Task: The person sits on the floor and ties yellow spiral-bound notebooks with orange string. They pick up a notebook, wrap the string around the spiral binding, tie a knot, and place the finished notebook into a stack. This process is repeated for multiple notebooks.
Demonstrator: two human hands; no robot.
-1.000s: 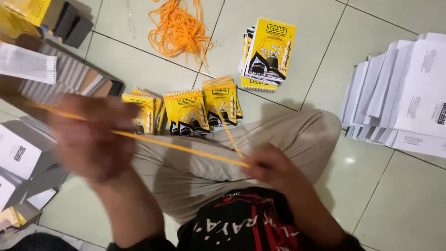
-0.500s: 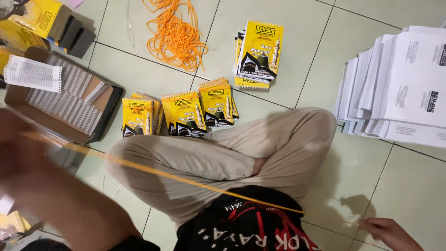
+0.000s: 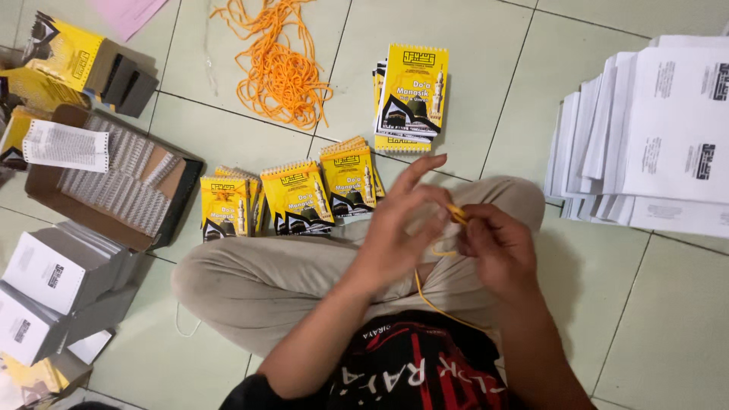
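At the far left sit stacks of white booklets (image 3: 47,277) and an open cardboard box (image 3: 163,216) lined with rows of white spiral binding coils (image 3: 106,190). Further in, three yellow spiral-bound booklets (image 3: 292,199) lie in a row on the tile floor (image 3: 668,326), with a loose heap of orange cords (image 3: 279,72) above them and a taller pile of yellow booklets (image 3: 410,99) beside it.

Over the crossed legs, the left hand (image 3: 399,228) is half closed, thumb and forefinger pinching one end of a single orange cord (image 3: 433,292) while the other fingers splay upward. The right hand (image 3: 497,250) is curled tight on the same cord just beside it; the two hands almost touch above the knee, and the rest of the cord trails down toward the lap. It looks like a knot or loop is being formed in the cord, which calls for a fine fingertip grip and a steady pull.

Fanned stacks of white printed sheets (image 3: 653,144) fill the right edge.
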